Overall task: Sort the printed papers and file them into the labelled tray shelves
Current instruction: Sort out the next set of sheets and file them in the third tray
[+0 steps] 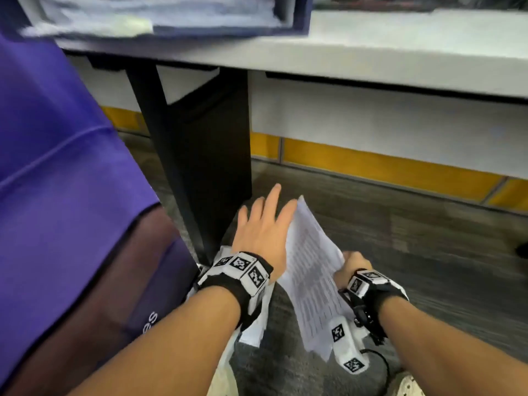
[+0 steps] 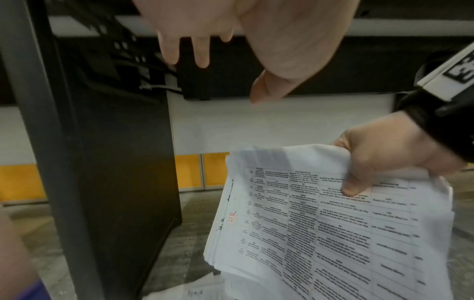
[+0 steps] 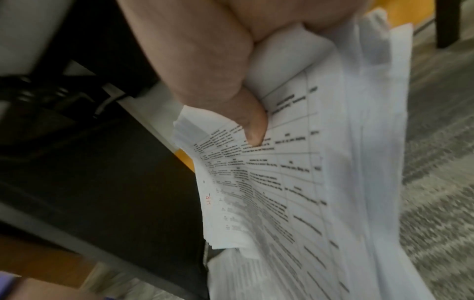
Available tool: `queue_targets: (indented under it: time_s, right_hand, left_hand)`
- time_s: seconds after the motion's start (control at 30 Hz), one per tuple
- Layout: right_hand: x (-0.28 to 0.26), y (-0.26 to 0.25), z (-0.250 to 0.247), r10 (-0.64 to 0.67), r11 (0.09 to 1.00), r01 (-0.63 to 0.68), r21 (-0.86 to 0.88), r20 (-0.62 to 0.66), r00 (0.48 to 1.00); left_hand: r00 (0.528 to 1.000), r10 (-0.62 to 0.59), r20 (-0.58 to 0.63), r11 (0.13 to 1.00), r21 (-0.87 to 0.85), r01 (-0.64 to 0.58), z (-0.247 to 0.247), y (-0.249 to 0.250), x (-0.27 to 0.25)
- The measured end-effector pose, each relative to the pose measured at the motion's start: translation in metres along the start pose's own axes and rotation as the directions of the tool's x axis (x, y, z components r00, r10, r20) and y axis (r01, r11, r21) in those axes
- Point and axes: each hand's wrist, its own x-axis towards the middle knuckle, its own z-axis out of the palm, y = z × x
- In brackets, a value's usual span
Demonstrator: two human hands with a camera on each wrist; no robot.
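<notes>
- Two hands at work below the tabletop (image 1: pixel 400 50) edge, over grey carpet (image 1: pixel 428 238).
- Right hand (image 1: pixel 353 265) clenched on a thick sheaf of printed papers (image 1: pixel 310 270); thumb (image 2: pixel 352 187) pressed on the top sheet, the other fingers curled behind the stack.
- Left hand (image 1: pixel 264 224) released, fingers straight and spread, its thumb side against the sheaf's left edge in the head view (the left wrist view shows palm and thumb above the paper, so actual contact is uncertain).
- Sheaf tilted, held off the floor, just right of the black desk leg (image 1: pixel 200 155). Top sheet is a printed table with a red handwritten "HR" (image 2: pixel 233 216) near its corner.
- More loose sheets (image 1: pixel 255 318) lie lower down, beneath the left wrist.
- Judgement: step in hand is gathering and squaring the stack before sorting. To do it well, steady the free edge with the flat left hand, ease the right grip so sheets don't crease, and read the red mark before choosing a shelf.
- Tray shelves not identifiable here; a blurred blue binder (image 1: pixel 171 15) sits on the tabletop.
</notes>
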Motion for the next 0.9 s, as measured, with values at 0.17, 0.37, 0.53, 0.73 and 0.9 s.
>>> queue_targets:
  time_s: [0.17,0.37,0.53,0.73,0.9]
  right_hand:
    - [-0.085,-0.03,-0.081,-0.173,0.977,0.168,-0.131,-0.027,0.985]
    - [-0.165,-0.051,-0.154,-0.384,0.839,0.321,-0.44,-0.06,0.921]
    - [-0.2,-0.056,-0.194,-0.451,0.748,0.345,-0.567,-0.054,0.891]
    - [-0.208,-0.065,-0.23,-0.478,0.711,0.345,-0.613,-0.061,0.877]
    - [-0.214,-0.081,-0.242,-0.503,0.684,0.351,-0.639,-0.064,0.862]
  left_hand:
    - [0.99,0.013,-0.137,0.994,0.108,0.002,-0.101,0.022,-0.016]
    - [0.971,0.016,-0.238,0.987,0.161,0.023,-0.206,0.042,-0.016]
    - [0.996,-0.088,0.01,0.996,-0.008,0.088,-0.235,0.054,-0.003]
    - [0.998,-0.038,0.052,0.99,0.137,0.031,-0.258,0.05,0.013]
    - [0.99,-0.031,0.141,0.995,0.095,0.018,-0.277,0.05,0.007]
